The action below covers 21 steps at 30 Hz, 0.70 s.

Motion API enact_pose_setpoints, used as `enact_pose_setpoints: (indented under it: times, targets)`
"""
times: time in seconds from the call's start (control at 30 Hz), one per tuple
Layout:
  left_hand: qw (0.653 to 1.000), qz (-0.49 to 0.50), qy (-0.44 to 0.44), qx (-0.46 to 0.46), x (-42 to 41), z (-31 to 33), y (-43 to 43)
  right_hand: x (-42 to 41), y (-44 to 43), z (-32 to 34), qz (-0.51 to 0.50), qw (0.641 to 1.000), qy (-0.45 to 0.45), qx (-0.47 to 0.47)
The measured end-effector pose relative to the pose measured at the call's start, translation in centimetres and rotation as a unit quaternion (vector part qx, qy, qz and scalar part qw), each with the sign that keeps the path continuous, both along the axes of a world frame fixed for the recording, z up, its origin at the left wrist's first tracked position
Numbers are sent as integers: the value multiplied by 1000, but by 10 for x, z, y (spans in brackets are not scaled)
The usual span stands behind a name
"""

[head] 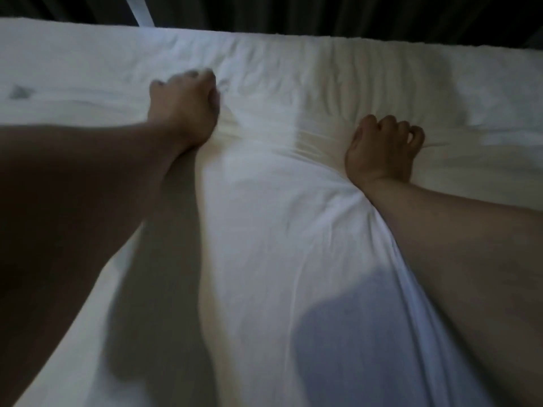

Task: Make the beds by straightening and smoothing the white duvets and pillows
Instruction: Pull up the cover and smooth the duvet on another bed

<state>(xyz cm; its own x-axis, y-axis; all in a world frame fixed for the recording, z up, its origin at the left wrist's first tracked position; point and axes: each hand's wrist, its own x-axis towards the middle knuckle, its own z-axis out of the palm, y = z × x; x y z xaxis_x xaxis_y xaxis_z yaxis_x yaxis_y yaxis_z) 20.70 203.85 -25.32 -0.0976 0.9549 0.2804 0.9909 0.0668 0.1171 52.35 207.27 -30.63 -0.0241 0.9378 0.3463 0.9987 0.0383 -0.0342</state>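
White duvet [264, 230] is lying spread across the bed [73, 29], creasing near the far edge; left grip [183, 110] and right grip [382, 151] are each clutching its fabric with curled fingers, probably for pulling wrinkles flat

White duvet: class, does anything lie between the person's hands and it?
Nothing visible does. The left hand and right hand both rest directly on the rumpled white fabric duvet, fingers curled into its folds.
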Motion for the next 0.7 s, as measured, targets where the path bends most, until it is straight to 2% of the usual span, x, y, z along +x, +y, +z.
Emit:
enact_pose_setpoints:
  times: [0.1,0.27,0.37,0.5,0.63,0.7]
  targets:
    - [998,7,50,38,0,14,10,-2,1,1,3,1000,0,-8]
    - [998,36,45,-28,-7,-34,-4,2,0,-2,-9,1000,1,-9]
    - [996,39,78,-17,0,-33,-4,-2,5,5,-12,998,-6,-58]
    - [997,39,68,-20,0,-34,-16,-5,23,54,-73,991,23,-113]
    - [997,44,60,-33,0,-34,-13,-23,12,61,-107,969,-66,-211]
    - [997,46,57,-25,0,-39,-11,-58,-7,72,-65,987,-18,-147]
